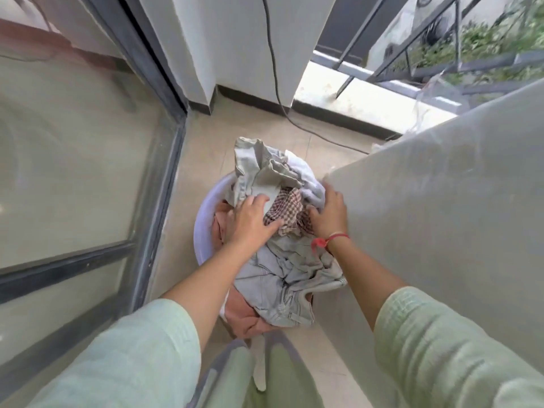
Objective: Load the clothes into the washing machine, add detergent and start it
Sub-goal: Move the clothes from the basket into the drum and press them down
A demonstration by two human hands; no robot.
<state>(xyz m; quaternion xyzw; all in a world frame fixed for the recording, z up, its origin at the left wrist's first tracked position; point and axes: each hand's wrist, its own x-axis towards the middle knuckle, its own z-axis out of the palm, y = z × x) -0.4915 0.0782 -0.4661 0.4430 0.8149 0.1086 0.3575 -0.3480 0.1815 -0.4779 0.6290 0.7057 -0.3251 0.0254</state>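
A: Down on the floor, centre of view, clothes [273,231] are heaped in a pale tub [203,213], piled above its rim. Checked cloth [290,214] is on top in the middle, grey-green garment [259,169] on the far side, light jeans [282,278] on the near side, pink fabric [250,319] underneath.

B: Hands?

A: Left hand [250,219] lies flat on the heap, fingers spread, tips on the checked cloth. Right hand [329,213] is on the right side of the pile, fingers curled into the white cloth [309,184]; can't tell if they're closed on it. Red thread [329,240] on that wrist.

B: Why both hands?

A: My guess: bracketing the pile to scoop an armful. The heap is loose and hangs over the rim, so one hand would likely drop pieces.

B: Where's the machine?

A: Big white body [441,219] on the right is probably the washing machine, its near-left corner just beside the right hand. No lid or opening is in view.

B: Room to move?

A: Tight. Glass door [88,172] and its dark frame [164,178] close in on the left, machine on the right, tub between them. Far floor [265,125] is open, with a black cable [276,83] trailing across it. Lifting straight up looks clearest; jeans may snag on that corner.
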